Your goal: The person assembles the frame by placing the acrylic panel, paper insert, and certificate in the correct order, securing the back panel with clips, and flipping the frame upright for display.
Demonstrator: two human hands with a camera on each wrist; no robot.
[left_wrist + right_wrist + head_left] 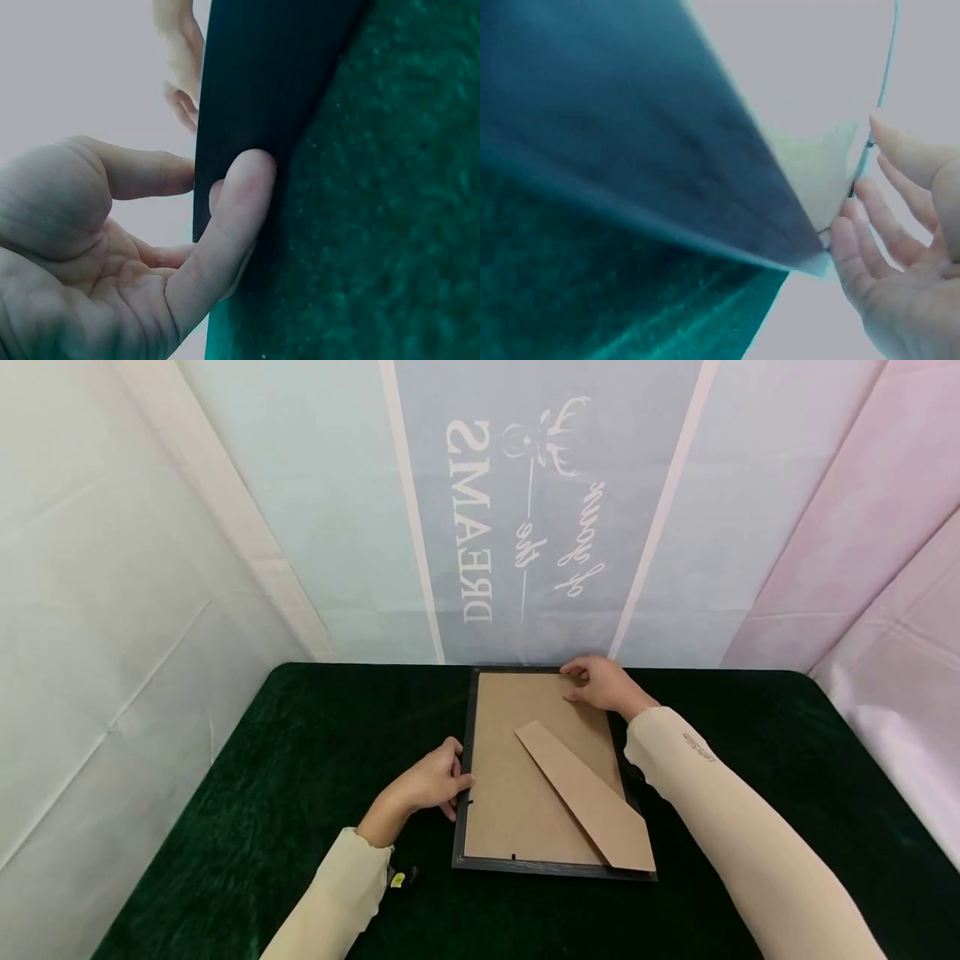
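Note:
A black picture frame (555, 867) lies back side up on the dark green cloth, its brown backing board (540, 702) facing me. A tapered brown easel leg (592, 793) slants across the lower right of the board. My left hand (431, 781) grips the frame's left side, thumb on top. In the left wrist view, the left hand's fingers (244, 187) press against the frame's dark outer edge (259, 82). At the far right corner, my right hand (600, 683) holds the frame, fingertips at the far edge and thumb over the board. Small black tabs (513, 857) show along the border.
The green cloth-covered table (360, 727) spreads to both sides of the frame. A printed fabric backdrop (525, 527) with mirrored lettering rises right behind the table's far edge. Pale fabric walls (112, 610) stand at left and right. A dark band with a yellow-green spot (397, 880) sits at the left wrist.

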